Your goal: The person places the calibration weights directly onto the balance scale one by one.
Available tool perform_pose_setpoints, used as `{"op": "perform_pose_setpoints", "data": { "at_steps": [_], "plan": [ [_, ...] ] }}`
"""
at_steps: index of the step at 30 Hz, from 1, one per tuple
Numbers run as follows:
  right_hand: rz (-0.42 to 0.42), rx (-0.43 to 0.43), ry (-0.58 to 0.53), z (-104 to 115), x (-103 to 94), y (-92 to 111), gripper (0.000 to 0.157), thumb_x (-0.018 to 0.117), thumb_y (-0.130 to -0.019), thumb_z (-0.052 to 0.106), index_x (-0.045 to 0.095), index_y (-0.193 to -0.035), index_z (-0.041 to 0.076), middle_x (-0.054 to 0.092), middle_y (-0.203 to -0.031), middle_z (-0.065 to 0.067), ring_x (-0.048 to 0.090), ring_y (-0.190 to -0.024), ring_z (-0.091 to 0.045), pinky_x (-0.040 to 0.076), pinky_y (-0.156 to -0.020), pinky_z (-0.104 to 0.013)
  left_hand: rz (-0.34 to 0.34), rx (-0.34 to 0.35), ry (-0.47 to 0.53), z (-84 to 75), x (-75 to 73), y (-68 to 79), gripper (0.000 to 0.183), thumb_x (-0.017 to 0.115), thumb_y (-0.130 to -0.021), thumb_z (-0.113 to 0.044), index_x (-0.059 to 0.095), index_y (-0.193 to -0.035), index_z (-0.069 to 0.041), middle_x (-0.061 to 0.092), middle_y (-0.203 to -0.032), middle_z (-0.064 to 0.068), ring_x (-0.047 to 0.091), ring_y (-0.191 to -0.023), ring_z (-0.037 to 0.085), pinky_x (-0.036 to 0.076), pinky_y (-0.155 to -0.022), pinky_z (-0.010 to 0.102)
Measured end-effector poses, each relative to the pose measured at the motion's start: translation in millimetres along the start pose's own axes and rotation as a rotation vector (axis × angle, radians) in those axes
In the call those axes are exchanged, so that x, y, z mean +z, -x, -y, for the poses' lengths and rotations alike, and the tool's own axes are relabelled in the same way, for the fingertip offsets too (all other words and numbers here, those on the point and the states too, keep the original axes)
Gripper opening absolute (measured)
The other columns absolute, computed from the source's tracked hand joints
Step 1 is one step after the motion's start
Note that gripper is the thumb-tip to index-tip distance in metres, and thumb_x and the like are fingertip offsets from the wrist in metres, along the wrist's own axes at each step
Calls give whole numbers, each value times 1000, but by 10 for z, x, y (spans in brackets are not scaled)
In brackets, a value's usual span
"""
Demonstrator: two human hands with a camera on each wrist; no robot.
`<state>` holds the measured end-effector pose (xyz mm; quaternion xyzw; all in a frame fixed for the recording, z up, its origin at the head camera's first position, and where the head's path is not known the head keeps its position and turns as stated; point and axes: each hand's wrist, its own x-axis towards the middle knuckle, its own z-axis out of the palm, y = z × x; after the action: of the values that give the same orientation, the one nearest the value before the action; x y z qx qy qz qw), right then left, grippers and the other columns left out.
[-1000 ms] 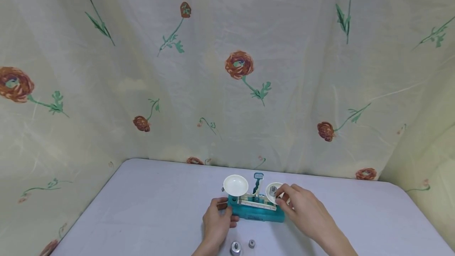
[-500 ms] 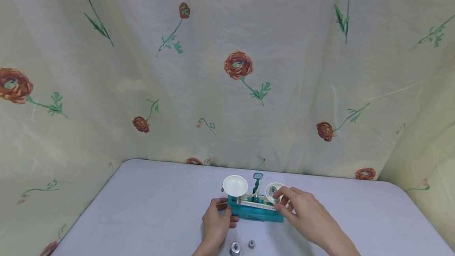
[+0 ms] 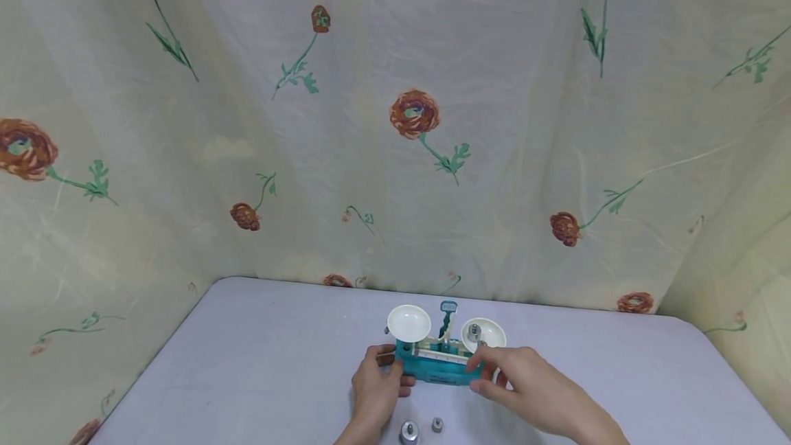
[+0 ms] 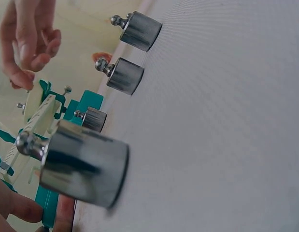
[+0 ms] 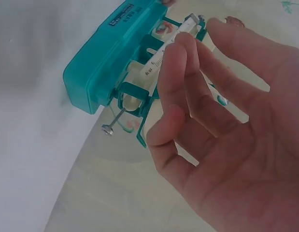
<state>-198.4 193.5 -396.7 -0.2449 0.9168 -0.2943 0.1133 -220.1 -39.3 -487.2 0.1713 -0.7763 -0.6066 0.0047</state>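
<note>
A teal balance scale [image 3: 441, 372] with two white pans stands on the table. My left hand [image 3: 375, 384] grips the left end of its base, thumb in front. The left pan [image 3: 408, 323] holds nothing. In the right pan [image 3: 494, 333] stands a metal weight [image 3: 474, 332], with a smaller metal piece at the pan's near edge. My right hand [image 3: 525, 384] hovers in front of that pan, fingers loosely bent and nothing between them. The right wrist view shows its fingertips overlapping the scale's white ruler beam [image 5: 156, 63].
On the table before the scale are a larger weight [image 3: 409, 432] and a small weight [image 3: 437, 424]. Several knobbed weights appear in the left wrist view, the nearest weight [image 4: 84, 164] being biggest. A floral curtain [image 3: 494, 156] hangs behind the table's far edge.
My right hand has drawn back from the right pan toward me and down, its fingers leaving the metal pieces there. My left hand stays on the base.
</note>
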Motion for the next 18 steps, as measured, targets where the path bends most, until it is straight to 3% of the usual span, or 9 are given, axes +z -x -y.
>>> {"op": "perform_pose_setpoints", "data": {
  "at_steps": [7,12,18],
  "plan": [
    [150,-69,-93,-72,49,-4,20,76,-101,20,73,-119,13,74,-95,9,60,-84,1,55,-71,-18,-5,-6,7,-6,4,-3,35,62,-103,-5,59,-137,1,69,-121,22,73,-69,10,65,-61,26],
    [257,10,-213,-84,117,3,22,78,-97,10,75,-118,16,74,-97,2,63,-85,-8,56,-76,-18,-3,-13,12,-3,2,-7,35,62,-103,-5,59,-138,1,68,-121,22,73,-70,10,65,-62,26],
    [308,61,-328,-81,225,29,26,78,-93,1,77,-114,17,71,-94,-5,63,-82,-16,52,-68,-22,1,-14,17,-12,3,-6,35,62,-104,-5,59,-138,0,68,-122,22,74,-71,11,65,-62,25]
  ]
}}
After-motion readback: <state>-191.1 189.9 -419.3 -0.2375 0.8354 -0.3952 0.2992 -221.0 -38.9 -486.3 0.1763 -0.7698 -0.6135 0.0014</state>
